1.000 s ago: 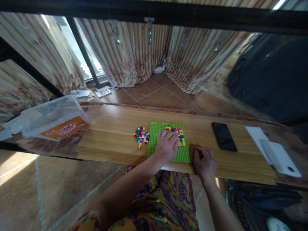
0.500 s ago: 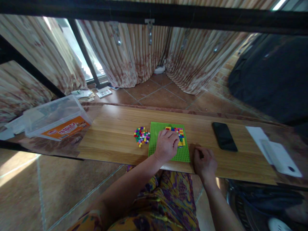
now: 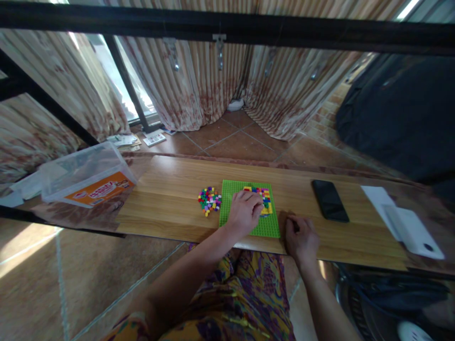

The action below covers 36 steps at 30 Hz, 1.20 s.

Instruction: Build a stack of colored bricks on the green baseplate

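My left hand [image 3: 244, 211] is over the green baseplate [image 3: 229, 189], fingers curled down and pressed together at the edge of a patch of small coloured bricks [image 3: 267, 201]. Whatever its fingertips hold, if anything, is hidden beneath the hand, which also covers part of the patch. Left of the plate, a pile of loose small bricks [image 3: 209, 201] in mixed colours lies on the wooden board [image 3: 170, 189]. My right hand [image 3: 302, 239] rests on the board just right of the plate, curled into a loose fist with nothing visible in it.
A black phone [image 3: 330, 200] lies to the right, with white flat items [image 3: 414, 232] farther along. At the left stands a clear plastic box [image 3: 87, 173] with an orange label. A dark bar [image 3: 227, 28] crosses the top of the view, before striped curtains [image 3: 199, 85].
My left hand has shifted very slightly to the left over the bricks, its fingers still curled. My right hand stays in place. The whole view has tilted a little.
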{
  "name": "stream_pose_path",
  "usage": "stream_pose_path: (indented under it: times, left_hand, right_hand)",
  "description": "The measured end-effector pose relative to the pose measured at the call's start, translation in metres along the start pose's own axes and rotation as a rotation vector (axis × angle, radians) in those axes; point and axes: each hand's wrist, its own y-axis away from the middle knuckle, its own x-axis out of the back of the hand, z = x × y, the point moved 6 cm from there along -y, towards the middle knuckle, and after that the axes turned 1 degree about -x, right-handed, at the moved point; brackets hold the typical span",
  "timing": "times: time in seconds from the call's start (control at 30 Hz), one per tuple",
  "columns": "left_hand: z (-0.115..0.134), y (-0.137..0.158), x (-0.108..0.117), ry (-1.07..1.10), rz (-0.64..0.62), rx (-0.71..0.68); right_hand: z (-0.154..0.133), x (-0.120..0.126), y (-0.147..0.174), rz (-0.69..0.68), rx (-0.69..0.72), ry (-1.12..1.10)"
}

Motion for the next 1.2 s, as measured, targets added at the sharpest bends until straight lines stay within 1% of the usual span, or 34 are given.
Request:
stream_pose_path:
  times: [0.1,0.17,0.23,0.3,0.43,0.53,0.6,0.7,0.87,1.0,1.2]
  left_hand:
    - [-0.006,0.001,0.013,0.06,0.061,0.037]
    - [-0.015,0.004,0.025,0.066,0.108,0.085]
    - [-0.026,0.01,0.036,0.056,0.122,0.111]
    - [-0.04,0.017,0.047,0.012,0.143,0.147]
    - [-0.065,0.034,0.069,-0.126,0.132,0.198]
    - [-0.078,0.043,0.086,-0.246,0.132,0.236]
    - [-0.082,0.045,0.092,-0.305,0.111,0.241]
    - [-0.084,0.048,0.091,-0.37,0.063,0.235]
    - [-0.075,0.049,0.077,-0.4,-0.029,0.197]
    - [-0.07,0.049,0.075,-0.413,-0.057,0.182]
    - [-0.069,0.049,0.072,-0.47,-0.108,0.152]
  right_hand:
    - [0.001,-0.001,0.0,-0.001,-0.007,0.007]
    - [0.002,-0.001,0.0,-0.006,-0.018,0.008]
    - [0.002,-0.001,0.001,-0.008,-0.028,0.002]
    - [0.002,-0.001,0.001,-0.009,-0.034,-0.004]
    - [0.0,0.0,0.001,-0.013,-0.031,-0.006]
    - [0.001,0.0,0.0,-0.018,-0.019,-0.004]
    - [0.001,0.0,0.0,-0.016,-0.016,0.002]
    - [0.001,-0.001,0.0,-0.021,-0.018,0.014]
    - [-0.001,0.001,0.0,-0.022,-0.033,0.017]
    - [-0.001,0.001,0.0,-0.02,-0.042,0.015]
    - [0.002,-0.001,0.001,-0.007,-0.028,0.016]
